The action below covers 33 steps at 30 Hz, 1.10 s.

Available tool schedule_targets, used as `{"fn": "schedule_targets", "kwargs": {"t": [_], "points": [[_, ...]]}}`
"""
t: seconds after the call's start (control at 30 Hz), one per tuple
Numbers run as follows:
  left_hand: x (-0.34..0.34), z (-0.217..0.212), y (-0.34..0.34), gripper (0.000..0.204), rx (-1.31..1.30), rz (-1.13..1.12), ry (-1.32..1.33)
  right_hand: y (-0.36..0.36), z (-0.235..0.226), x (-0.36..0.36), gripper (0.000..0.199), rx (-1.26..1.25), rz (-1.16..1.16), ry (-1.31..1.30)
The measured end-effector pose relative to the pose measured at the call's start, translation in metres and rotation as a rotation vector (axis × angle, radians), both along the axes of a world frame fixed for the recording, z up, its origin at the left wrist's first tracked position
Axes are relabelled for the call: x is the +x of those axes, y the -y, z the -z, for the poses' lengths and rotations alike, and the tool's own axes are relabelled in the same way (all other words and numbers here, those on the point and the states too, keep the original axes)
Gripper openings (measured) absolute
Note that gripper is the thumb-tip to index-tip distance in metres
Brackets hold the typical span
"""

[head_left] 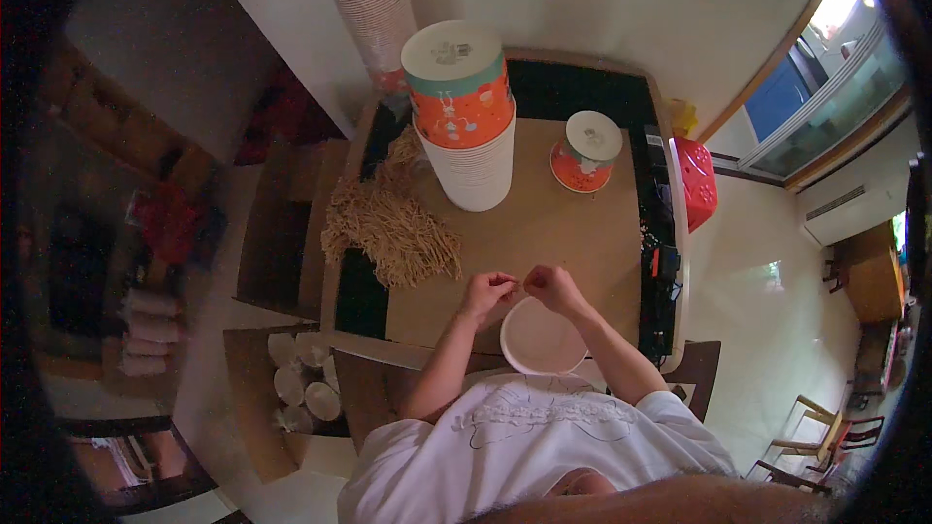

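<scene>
My left hand [490,295] and my right hand [550,288] are close together above the near part of the table, just beyond the rim of a white paper bucket [542,338]. Both hands are closed, fingertips pinched. What they hold, if anything, is too small to make out. The bucket is against my front, its round pale face towards me. To the left of my hands lies a heap of tan, cord-like strands [398,233]. Beyond them, an upside-down orange and green printed bucket [456,102] tops a stack of nested white buckets [473,170].
A cardboard sheet [544,223] covers the table's middle. At the right are a small orange bucket [585,152] and dark cables [662,233]. A tall cup stack [372,15] stands far left. Below left, an open carton [254,398] holds several white containers [306,383].
</scene>
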<state>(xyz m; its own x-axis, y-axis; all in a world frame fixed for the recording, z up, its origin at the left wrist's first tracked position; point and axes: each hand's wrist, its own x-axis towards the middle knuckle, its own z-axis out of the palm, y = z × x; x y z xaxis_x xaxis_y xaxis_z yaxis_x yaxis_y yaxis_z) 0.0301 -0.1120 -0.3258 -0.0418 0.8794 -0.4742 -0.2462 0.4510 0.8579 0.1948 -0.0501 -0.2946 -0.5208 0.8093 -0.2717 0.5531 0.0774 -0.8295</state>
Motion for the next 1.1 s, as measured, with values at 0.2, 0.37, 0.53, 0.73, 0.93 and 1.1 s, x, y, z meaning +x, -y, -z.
{"fn": "schedule_targets", "kwargs": {"t": [0.2, 0.37, 0.53, 0.73, 0.93, 1.1], "points": [[0.005, -0.004, -0.001, 0.014, 0.028, 0.022, -0.107, -0.001, -0.003, -0.002, 0.010, 0.013, -0.018, 0.013], [0.006, -0.004, 0.001, 0.015, 0.084, -0.017, 0.027, -0.002, 0.003, 0.000, 0.011, 0.020, 0.026, -0.031], [0.005, -0.001, 0.001, 0.012, 0.059, -0.027, 0.004, -0.001, 0.000, -0.001, 0.011, -0.005, 0.037, -0.079], [0.008, -0.012, 0.002, 0.015, 0.053, -0.037, -0.009, -0.002, 0.000, -0.002, 0.011, 0.010, 0.004, -0.057], [0.008, -0.011, 0.002, 0.013, 0.048, -0.047, -0.025, 0.000, -0.004, -0.004, 0.011, 0.038, 0.013, -0.053], [0.009, -0.008, 0.001, 0.014, 0.037, -0.055, -0.065, 0.000, -0.002, -0.002, 0.012, 0.079, 0.024, -0.043]]}}
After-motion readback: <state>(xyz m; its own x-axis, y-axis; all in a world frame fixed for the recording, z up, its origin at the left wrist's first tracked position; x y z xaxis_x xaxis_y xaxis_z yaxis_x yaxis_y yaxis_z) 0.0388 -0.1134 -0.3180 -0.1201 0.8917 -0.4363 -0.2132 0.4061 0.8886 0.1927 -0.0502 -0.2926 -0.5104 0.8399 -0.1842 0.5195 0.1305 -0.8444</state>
